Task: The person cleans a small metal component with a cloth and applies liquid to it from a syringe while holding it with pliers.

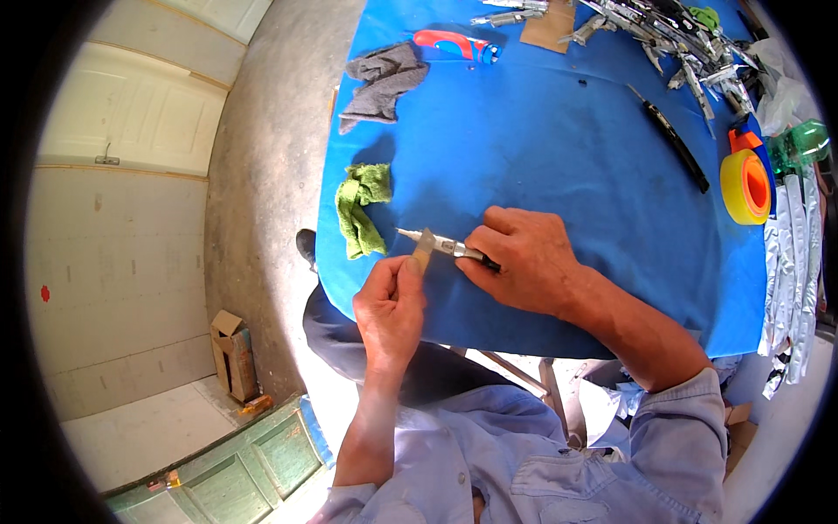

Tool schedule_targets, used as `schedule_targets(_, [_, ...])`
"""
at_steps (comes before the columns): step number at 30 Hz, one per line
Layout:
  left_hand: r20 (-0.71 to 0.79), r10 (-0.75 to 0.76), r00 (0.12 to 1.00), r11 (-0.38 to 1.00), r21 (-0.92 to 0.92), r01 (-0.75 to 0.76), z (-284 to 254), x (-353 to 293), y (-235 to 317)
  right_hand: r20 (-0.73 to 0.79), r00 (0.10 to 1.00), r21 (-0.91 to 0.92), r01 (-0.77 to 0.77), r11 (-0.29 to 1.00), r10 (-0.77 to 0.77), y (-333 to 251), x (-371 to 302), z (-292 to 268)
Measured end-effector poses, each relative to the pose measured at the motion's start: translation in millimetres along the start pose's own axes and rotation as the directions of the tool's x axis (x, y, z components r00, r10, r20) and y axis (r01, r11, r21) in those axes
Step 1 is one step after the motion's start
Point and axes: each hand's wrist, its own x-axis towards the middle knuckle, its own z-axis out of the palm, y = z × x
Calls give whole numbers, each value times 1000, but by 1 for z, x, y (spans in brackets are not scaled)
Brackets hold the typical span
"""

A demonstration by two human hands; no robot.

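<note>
A blue-covered table [541, 131] stands on a bare concrete floor [262, 131], with a pale panelled door [144, 118] at 10 o'clock from the person at work. At the table's near edge, the right hand [528, 258] grips the black end of a slim silver tool [448, 247], its pointed tip aimed toward 9 o'clock. The left hand [388, 310] pinches a tan strip [422, 255] between thumb and finger, its upper end crossing the tool near the tip; the strip appears to touch the metal, though the contact is too small to confirm. Out from the hands, a crumpled green cloth [353, 214] lies at 10 o'clock, a gray cloth [384, 83] at 11 and a red-and-blue tool [449, 42] at 12. A heap of metal pieces [685, 52] spreads between 1 and 2, a black cutter [676, 144] lies at 2, and a yellow tape roll [735, 188] sits just short of 3.
</note>
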Motion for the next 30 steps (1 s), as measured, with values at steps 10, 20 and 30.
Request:
schedule_targets(10, [17,-15,1000,1000,3,15,-1,0,-1,-7,1000,-2,3,1000,-3,0,-1,1])
schedule_targets(20, [33,-27,999,1000,12,26,-2,2,-1,36,999,3,-19,1000,19,-1,-1,-1])
schedule_targets(30, [10,-22,1000,1000,-1,22,-1,1,1,-3,1000,1,0,1000,0,0,0,-1])
